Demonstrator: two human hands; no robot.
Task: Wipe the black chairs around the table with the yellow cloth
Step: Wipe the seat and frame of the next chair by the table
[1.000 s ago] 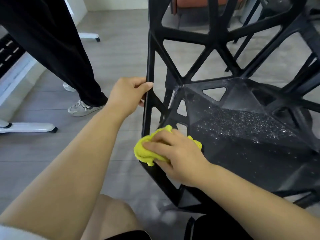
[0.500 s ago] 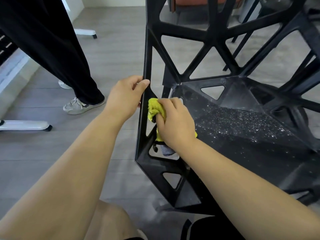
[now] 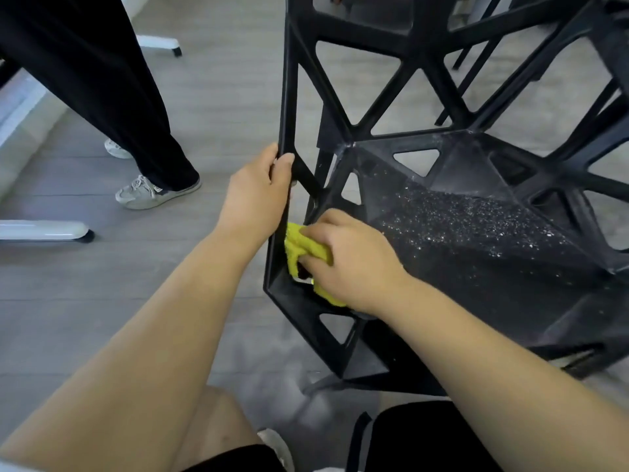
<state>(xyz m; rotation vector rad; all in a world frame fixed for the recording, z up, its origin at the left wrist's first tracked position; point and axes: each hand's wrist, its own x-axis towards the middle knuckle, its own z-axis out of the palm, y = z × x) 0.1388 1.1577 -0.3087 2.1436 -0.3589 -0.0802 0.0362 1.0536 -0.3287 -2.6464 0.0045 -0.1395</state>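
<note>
Yellow cloth (image 3: 303,245), bunched small, sits under the person's right hand (image 3: 350,264), whose fingers curl over it and press it into the low left front corner of the black chair (image 3: 510,301), where the frame bars meet. From that corner one long side strut (image 3: 285,107) runs up and away, nearly straight. The left hand (image 3: 258,195) is closed around this strut just beyond the cloth, thumb on the near edge, steadying the chair. The two hands are just beside each other on the same bar. A stroke up the strut would, I judge, run into the left hand first, so it stands in the way.

To the right of the cloth hand the chair's seat (image 3: 476,240) spreads out, flecked with pale specks, an open path for the right hand. Behind it rise the triangular openings of the backrest.

Left of the chair, well apart from both hands, a second person (image 3: 102,80) in black trousers stands on the grey floor (image 3: 221,97), one pale sneaker (image 3: 153,194) pointing left. A white castor foot (image 3: 44,229) lies lower left. Farthest off, thin black legs (image 3: 452,93) show through the backrest.
</note>
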